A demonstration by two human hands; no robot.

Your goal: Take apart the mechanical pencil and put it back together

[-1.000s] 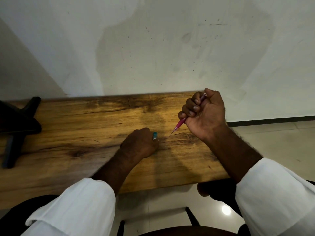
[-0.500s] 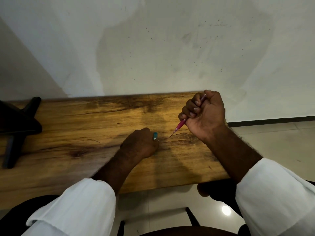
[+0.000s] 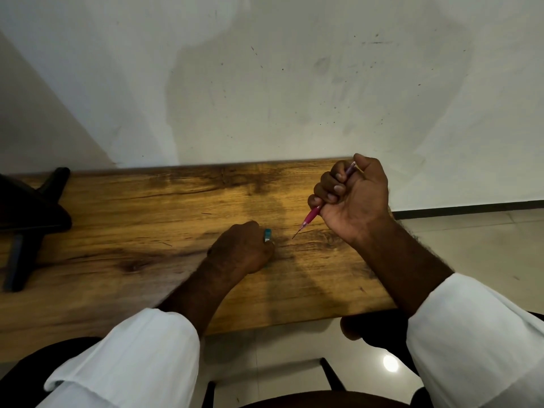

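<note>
So the right hand is sitting in pretty much the same spot as a second ago, fist curled tight around the pink mechanical pencil, thumb parked up on the top end. The pencil is slanting down toward 7 o'clock, tip hanging just above the wooden table, and there's a thin bit of lead or needle poking out of the nose. Honestly nothing is really changing here, both hands are barely budging from the earlier frames.

The left hand is resting knuckles-up on the table at about 8 o'clock from the pencil tip, closed over a small teal piece that's peeking out by the fingers. Can't tell exactly what part it is, maybe a cap or an eraser bit.

My guess is he's clicking the plunger with that thumb, so the pencil is probably either partly apart or getting tested. No real progress showing either way.
</note>
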